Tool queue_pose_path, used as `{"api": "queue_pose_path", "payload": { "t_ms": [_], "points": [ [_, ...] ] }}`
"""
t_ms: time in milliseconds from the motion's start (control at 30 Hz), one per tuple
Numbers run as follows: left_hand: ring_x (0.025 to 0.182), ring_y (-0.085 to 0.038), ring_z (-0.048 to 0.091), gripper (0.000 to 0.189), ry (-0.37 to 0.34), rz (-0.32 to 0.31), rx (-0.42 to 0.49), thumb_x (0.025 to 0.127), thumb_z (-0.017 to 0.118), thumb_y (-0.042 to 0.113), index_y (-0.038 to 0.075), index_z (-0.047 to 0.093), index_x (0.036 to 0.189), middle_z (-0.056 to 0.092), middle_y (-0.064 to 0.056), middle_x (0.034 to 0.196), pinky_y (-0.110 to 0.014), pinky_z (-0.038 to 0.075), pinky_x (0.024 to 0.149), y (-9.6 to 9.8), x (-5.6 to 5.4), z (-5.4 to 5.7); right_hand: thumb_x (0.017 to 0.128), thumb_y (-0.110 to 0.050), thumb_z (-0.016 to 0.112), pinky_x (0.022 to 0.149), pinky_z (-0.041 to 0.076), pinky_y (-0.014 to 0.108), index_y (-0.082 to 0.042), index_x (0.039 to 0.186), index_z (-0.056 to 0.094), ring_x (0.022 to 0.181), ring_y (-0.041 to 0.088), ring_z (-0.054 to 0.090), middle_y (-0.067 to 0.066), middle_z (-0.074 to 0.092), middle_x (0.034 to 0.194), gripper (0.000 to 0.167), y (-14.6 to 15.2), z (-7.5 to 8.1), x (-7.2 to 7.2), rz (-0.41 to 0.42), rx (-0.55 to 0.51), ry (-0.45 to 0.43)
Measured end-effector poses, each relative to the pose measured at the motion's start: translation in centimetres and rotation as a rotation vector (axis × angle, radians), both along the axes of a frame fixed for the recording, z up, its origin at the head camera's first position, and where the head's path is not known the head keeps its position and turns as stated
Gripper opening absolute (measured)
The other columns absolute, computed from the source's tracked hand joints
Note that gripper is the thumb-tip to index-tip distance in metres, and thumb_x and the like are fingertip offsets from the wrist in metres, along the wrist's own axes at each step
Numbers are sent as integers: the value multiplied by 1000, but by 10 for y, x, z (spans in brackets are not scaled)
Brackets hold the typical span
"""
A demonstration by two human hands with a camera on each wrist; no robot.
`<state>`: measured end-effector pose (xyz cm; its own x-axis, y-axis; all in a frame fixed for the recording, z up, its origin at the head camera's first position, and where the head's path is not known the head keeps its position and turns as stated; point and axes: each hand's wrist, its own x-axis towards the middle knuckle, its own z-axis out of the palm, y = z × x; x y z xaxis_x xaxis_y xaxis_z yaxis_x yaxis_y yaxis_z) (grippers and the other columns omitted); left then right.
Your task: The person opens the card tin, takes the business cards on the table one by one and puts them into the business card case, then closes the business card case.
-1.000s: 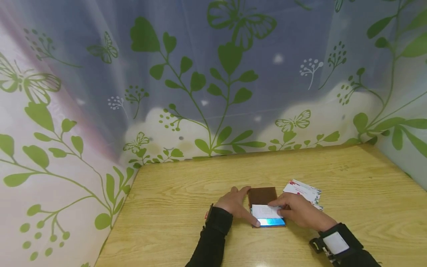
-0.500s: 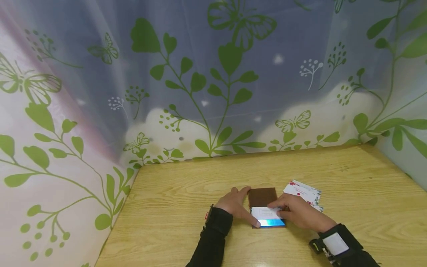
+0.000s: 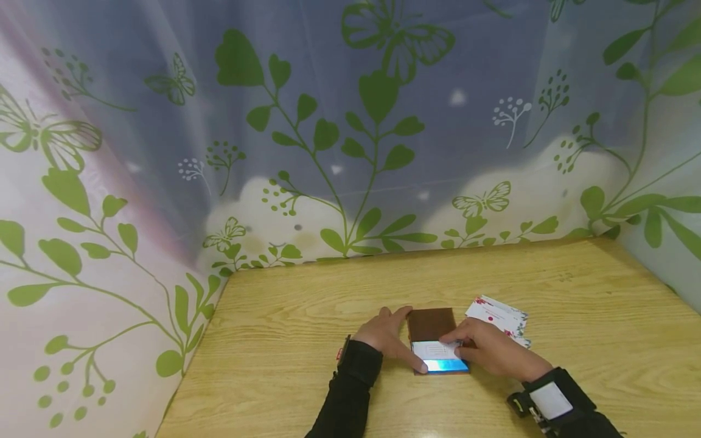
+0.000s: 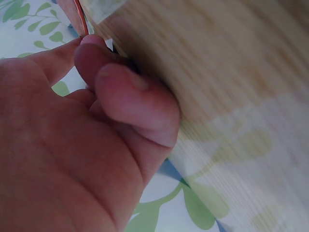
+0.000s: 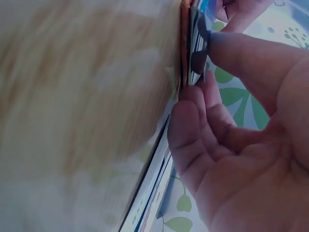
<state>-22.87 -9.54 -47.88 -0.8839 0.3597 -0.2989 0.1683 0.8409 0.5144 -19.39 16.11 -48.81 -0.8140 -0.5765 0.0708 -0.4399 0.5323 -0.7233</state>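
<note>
The brown holder lies flat on the worktop, about midway between its left and right edges and apart from the far edge. A white card lies over the holder's near half, and a shiny blue strip runs along the near edge. The card's near end seems to pass under that strip, which I take for a pocket, though I cannot tell how deep it sits. I judge this card's tucking to be well along but not finished: a printed white band of it shows above the strip, and my right hand pinches it between thumb and forefinger at its right side.

My left hand clasps the holder's left side, thumb and forefinger set wide apart, the thumb over the near left corner and the forefinger at the far left one. In the left wrist view my other fingers curl in beside the holder's edge.

Just right of the holder, partly behind my right hand, loose cards with floral corners lie overlapping, toward the worktop's right edge. If they belong in the holder too, that part is left to do; how many there are I cannot count. Past the worktop's far edge hangs a leaf-printed cloth, and it stands along both sides as well.
</note>
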Motion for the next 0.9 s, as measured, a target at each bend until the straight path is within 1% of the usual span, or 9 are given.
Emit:
{"api": "queue_pose_path", "payload": {
  "t_ms": [100, 233, 367, 433, 500, 633, 733, 833, 900],
  "points": [
    [131, -39, 55, 125, 1, -4, 2, 59, 98, 57, 29, 35, 163, 37, -22, 160, -52, 54, 96, 0, 0, 0, 98, -3, 68, 77, 48, 27, -4, 122, 76, 98, 16, 55, 4, 64, 110, 25, 0, 0, 1, -15, 10, 0],
    [131, -39, 55, 125, 8, -9, 0, 58, 98, 57, 29, 35, 163, 38, -21, 159, -52, 54, 96, 0, 0, 0, 97, -8, 72, 82, 52, 35, -3, 122, 74, 103, 23, 59, 6, 66, 115, 26, 0, -1, 0, -56, 79, 40],
    [130, -38, 56, 125, 16, -12, 1, 58, 98, 57, 28, 36, 162, 40, -21, 158, -51, 53, 97, 0, 0, 0, 99, -18, 72, 84, 52, 44, -1, 124, 69, 102, 25, 60, 8, 67, 114, 31, 1, -1, -3, -131, 117, 66],
    [131, -38, 55, 124, 18, -14, -1, 58, 98, 57, 28, 36, 162, 40, -21, 158, -51, 53, 97, -1, 0, 0, 100, -22, 71, 85, 52, 49, 0, 124, 68, 104, 30, 62, 10, 68, 114, 33, 2, 0, -4, -182, 117, 90],
    [132, -38, 55, 124, 18, -18, -2, 59, 98, 57, 28, 35, 162, 39, -21, 159, -51, 53, 97, -1, 0, 0, 100, -19, 70, 91, 47, 55, 1, 124, 67, 108, 36, 61, 13, 68, 115, 32, 3, 0, -4, -240, 123, 130],
    [133, -39, 54, 124, 11, -26, 9, 61, 97, 56, 28, 34, 163, 37, -22, 159, -52, 53, 98, -2, 1, 2, 96, -11, 71, 102, 32, 66, 6, 129, 62, 122, 51, 51, 28, 63, 125, 38, 4, 0, -3, -357, 181, 189],
    [132, -39, 54, 124, 10, -31, 14, 61, 98, 55, 27, 34, 163, 37, -22, 159, -51, 53, 97, -2, 2, 3, 92, -9, 73, 104, 27, 69, 11, 136, 54, 125, 56, 46, 37, 57, 128, 51, 6, 1, -2, -428, 253, 160],
    [129, -38, 56, 124, 14, -32, 11, 61, 98, 55, 27, 34, 163, 39, -21, 157, -50, 54, 96, -2, 1, 2, 90, -7, 76, 101, 30, 70, 16, 136, 49, 118, 56, 48, 39, 56, 121, 58, 9, 4, -2, -465, 319, 113],
    [128, -37, 57, 124, 18, -32, 8, 61, 98, 55, 27, 34, 163, 40, -22, 157, -49, 54, 95, -2, 1, 2, 88, -5, 77, 98, 34, 70, 19, 133, 50, 112, 54, 51, 40, 57, 116, 58, 11, 5, -1, -477, 347, 111]
  ]
}}
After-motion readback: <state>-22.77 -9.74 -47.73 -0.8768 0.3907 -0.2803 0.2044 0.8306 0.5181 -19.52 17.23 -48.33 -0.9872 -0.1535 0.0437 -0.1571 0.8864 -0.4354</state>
